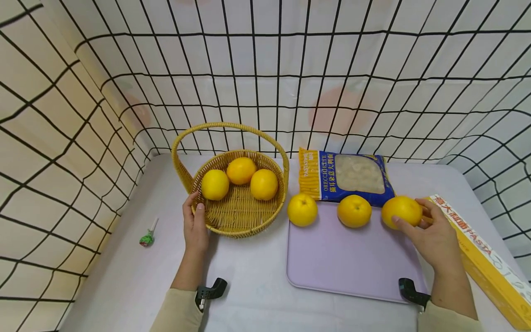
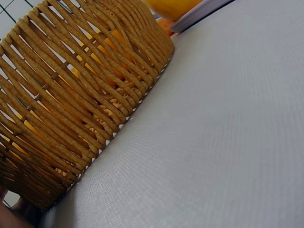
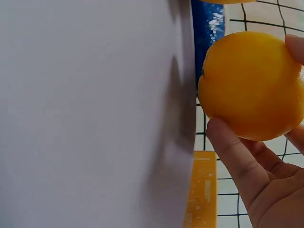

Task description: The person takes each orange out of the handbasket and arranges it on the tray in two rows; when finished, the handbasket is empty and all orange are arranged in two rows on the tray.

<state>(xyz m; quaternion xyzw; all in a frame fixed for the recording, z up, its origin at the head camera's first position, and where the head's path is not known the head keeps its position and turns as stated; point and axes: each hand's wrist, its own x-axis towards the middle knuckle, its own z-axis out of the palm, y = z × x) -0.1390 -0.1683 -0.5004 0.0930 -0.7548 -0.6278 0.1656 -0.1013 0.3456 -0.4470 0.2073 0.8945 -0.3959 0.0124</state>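
A yellow wicker basket with a tall arched handle stands left of centre, with three oranges inside. My left hand grips the basket's left rim, thumb on the inner side. In the left wrist view the woven wall fills the upper left. My right hand holds an orange between thumb and fingers at the back right of a pale purple tray. The right wrist view shows that orange up off the tray surface. Two more oranges, one left and one central, sit along the tray's back edge.
Behind the tray lies a blue and yellow bag of orecchiette pasta. A long yellow pasta box lies right of the tray. A green-wrapped lollipop is at the left. Black wire mesh encloses the back and sides.
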